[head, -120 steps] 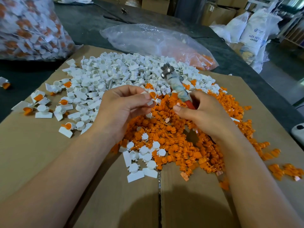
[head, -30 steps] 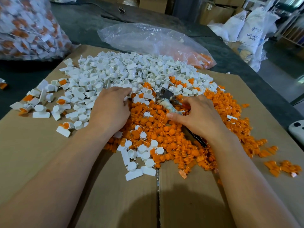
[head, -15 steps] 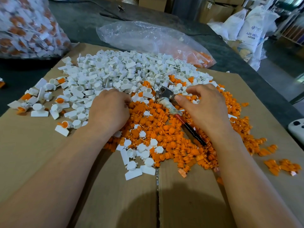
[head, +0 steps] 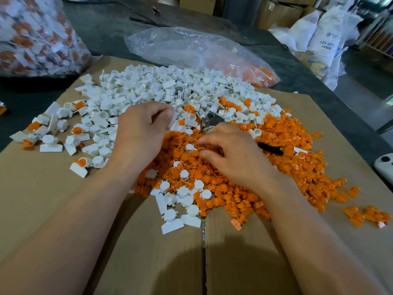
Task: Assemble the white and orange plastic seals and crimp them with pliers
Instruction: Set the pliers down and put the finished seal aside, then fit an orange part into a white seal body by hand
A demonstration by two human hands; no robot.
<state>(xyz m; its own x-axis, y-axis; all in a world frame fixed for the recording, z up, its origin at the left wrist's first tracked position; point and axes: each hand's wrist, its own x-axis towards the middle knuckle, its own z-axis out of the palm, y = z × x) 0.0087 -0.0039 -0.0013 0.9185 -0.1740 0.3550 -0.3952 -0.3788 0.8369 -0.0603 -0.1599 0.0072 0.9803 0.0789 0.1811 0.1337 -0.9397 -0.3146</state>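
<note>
Pliers point(head: 210, 122): lying on the orange pieces point(head: 287, 143), passing under the right hand point(head: 234, 156); metal head points far-left, black handle near-right. Right fingers loosely curled above them, grip unclear. Left hand point(head: 138, 133) fingers pinch a white piece point(head: 172, 122).

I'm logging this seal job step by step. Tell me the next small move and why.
Probably the right hand should pinch one piece from the orange pile under its fingertips and carry it to the left hand. That hand seems to pinch a white seal body, and the pliers lie unheld on the pile, so crimping likely comes after.
</note>
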